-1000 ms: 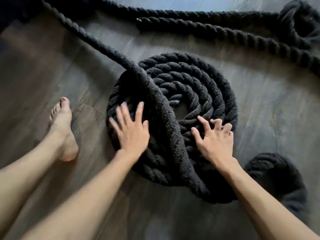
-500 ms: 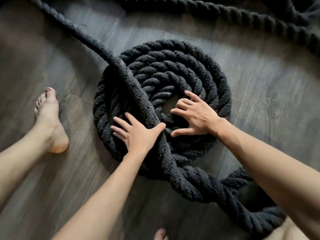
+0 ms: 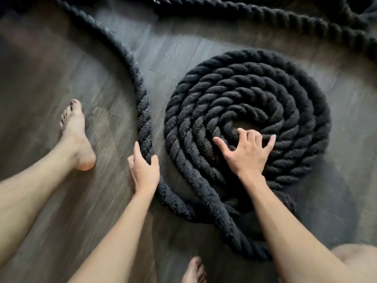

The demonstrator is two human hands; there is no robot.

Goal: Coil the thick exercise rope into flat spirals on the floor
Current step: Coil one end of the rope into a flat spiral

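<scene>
Lying flat on the wooden floor [image 3: 51,68], the coil [image 3: 255,82] of thick black rope makes a tight spiral of several turns around a small gap at its centre. The right hand [image 3: 247,154] rests on the near inner turns of the coil, fingers spread and lightly bent, fingertips touching the rope beside the central gap and gripping nothing. Just left of the coil, the left hand [image 3: 143,170] wraps fingers and thumb round the loose strand [image 3: 141,103], which leaves the coil's near edge, curves up along its left side with bare floor between them, and runs off beyond the coil to the far left. Beyond the coil another length of rope [image 3: 265,17] lies across the floor. A bare foot [image 3: 75,135] is planted well left of the coil; the toes [image 3: 193,270] of another show on its near side.
</scene>
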